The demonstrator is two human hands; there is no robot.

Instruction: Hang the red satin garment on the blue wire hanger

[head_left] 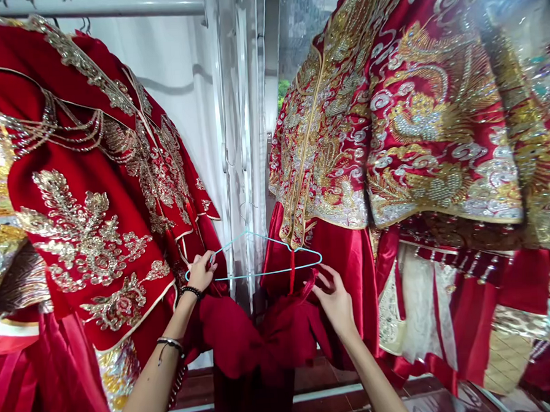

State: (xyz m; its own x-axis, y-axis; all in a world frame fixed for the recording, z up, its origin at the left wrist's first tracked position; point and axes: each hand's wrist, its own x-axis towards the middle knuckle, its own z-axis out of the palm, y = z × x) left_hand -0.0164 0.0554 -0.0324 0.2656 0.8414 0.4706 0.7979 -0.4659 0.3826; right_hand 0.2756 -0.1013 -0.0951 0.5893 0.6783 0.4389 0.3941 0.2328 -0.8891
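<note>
A light-blue wire clothes hanger (255, 274) is held out level at the middle of the view, its hook pointing up. My left hand (201, 272) is closed on the hanger's left end. Below hangs a dark red garment (259, 342), its lower part in shadow. A thin red strap (292, 272) of it runs up to the hanger's right side. Just under the hanger's right end, my right hand (334, 295) pinches another red strap (309, 285) of the garment. How the garment sits at the left hand is hidden.
A red jacket with silver-gold beading (96, 227) hangs close on the left, under a white rail (108, 7). On the right hang several red jackets with gold embroidery (427, 112) and red skirts (343, 270). White metal posts (232, 140) stand between, before a white curtain (176, 76).
</note>
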